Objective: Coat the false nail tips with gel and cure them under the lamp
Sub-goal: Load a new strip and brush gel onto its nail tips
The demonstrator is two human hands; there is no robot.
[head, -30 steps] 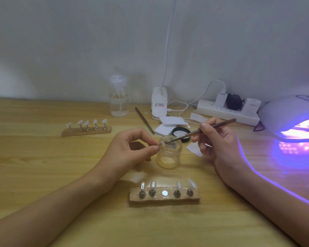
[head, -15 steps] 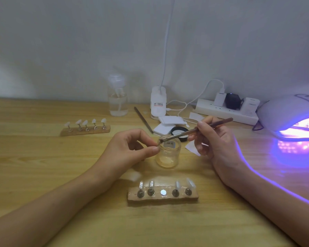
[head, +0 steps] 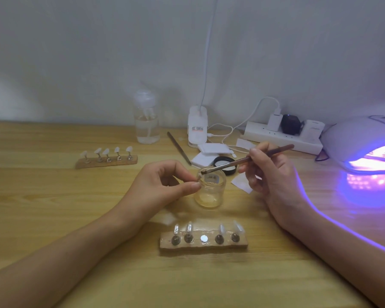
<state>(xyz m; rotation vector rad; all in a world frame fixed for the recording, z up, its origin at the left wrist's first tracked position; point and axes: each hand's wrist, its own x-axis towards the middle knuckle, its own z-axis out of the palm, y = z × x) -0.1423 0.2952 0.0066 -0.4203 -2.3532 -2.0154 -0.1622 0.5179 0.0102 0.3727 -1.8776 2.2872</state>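
My left hand (head: 162,185) pinches a small false nail tip (head: 199,176) on its stand, held just left of the clear gel jar (head: 210,190). My right hand (head: 269,174) grips a brown brush (head: 249,160) whose bristles touch the nail tip over the jar's rim. In front of me lies a wooden holder (head: 203,241) with several nail tips standing on it and its middle slot bare. A second wooden holder (head: 107,160) with several nail tips sits at the back left. The curing lamp (head: 365,141) glows purple at the right edge.
Behind the jar lie a black lid (head: 226,165), white pads (head: 211,150), a spare brush (head: 179,147) and paper scraps. A clear pump bottle (head: 147,125), a white clip lamp base (head: 197,127) and a power strip (head: 282,136) with cables line the wall.
The brush has lifted slightly and its tip now meets the nail tip at the jar's rim. My left hand has barely shifted.
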